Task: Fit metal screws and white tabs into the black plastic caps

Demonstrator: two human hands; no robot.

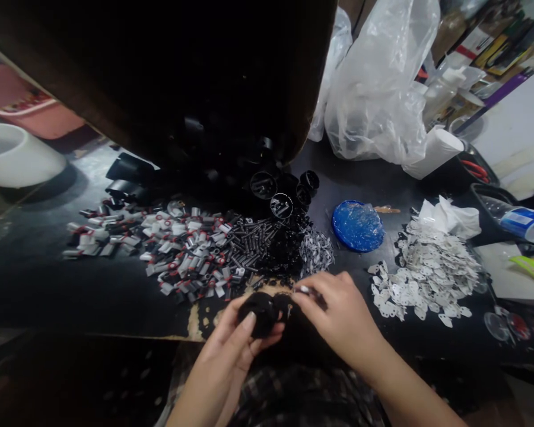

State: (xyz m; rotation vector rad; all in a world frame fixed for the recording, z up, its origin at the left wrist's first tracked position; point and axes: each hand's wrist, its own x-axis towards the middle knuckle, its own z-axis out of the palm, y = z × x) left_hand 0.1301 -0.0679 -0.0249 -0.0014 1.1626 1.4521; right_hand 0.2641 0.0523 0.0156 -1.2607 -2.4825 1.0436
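Near the table's front edge, my left hand (235, 341) is wrapped round a round black plastic part (258, 313). Just to its right, my right hand (333, 308) pinches with thumb and forefinger; what lies between the fingertips is too small to name. Beyond the hands lie a heap of small grey-and-white clips (315, 252), a pile of metal springs (251, 243) and tiny black pieces (287, 255). A large pile of grey cylinders with red rings (187, 249) spreads to the left. Several round black caps (263, 185) lie at the back.
A big dark container (169, 71) looms at the back. To the right are a blue lid with clear film (357, 225), a pile of flat pale metal plates (431, 273), plastic bags (378, 89) and a plastic bottle (527, 222). A white tub (20, 157) stands at left.
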